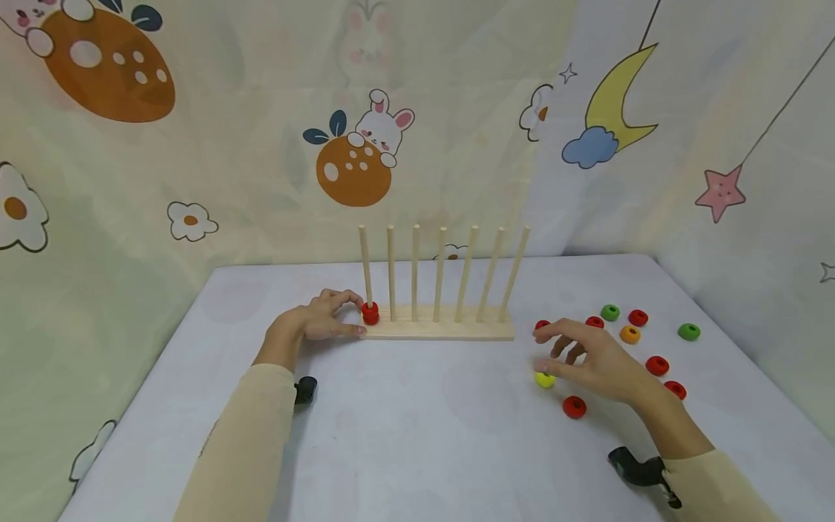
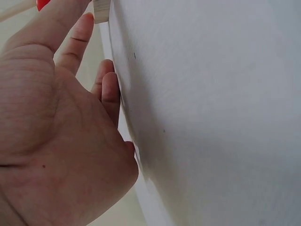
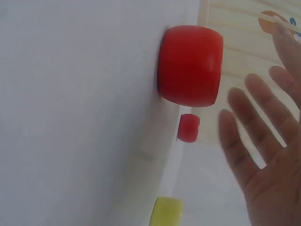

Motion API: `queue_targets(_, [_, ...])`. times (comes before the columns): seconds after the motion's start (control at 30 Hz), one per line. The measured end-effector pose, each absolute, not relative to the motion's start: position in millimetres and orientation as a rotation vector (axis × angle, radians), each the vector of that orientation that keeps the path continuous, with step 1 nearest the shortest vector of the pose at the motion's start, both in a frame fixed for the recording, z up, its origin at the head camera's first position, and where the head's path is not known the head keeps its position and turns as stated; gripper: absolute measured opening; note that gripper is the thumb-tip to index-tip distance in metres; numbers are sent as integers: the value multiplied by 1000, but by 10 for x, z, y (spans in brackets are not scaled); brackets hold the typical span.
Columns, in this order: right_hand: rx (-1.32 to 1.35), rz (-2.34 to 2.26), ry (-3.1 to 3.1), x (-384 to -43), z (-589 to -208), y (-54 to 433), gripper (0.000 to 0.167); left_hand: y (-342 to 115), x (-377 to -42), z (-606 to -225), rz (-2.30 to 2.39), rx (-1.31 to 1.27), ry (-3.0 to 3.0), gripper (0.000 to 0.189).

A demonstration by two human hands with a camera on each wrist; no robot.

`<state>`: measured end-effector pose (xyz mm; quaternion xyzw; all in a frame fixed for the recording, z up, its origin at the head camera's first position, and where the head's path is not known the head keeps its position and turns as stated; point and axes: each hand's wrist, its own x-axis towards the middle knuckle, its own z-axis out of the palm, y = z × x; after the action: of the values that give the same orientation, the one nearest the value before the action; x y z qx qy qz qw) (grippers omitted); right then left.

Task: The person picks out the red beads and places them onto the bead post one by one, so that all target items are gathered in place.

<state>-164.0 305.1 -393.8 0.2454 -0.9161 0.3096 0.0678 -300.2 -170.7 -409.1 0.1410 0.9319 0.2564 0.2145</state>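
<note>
A pale wooden peg stand with a row of upright pegs stands toward the back of the table. Red beads sit low on its leftmost peg. My left hand holds the left end of the base, thumb at the front corner and index finger behind by the red beads. Over the loose beads at right hovers my right hand, fingers loosely bent and nothing between them. Below its thumb lies a yellow bead. A red bead lies nearer the front; the right wrist view shows a large red bead beside the fingers.
More beads are scattered on the right of the white table: several red ones, an orange bead, a green bead and another green bead farther right. A patterned cloth hangs behind the table.
</note>
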Motion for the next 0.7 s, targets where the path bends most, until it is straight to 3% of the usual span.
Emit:
queue_targets(0.23, [712, 952, -2817, -1609, -3929, 3069, 54, -1742, -2973, -4073, 729, 400, 2587, 60])
queue_targets(0.7, [614, 1002, -3003, -1510, -3879, 3188, 59, -1718, -3010, -4104, 735, 375, 2578, 61])
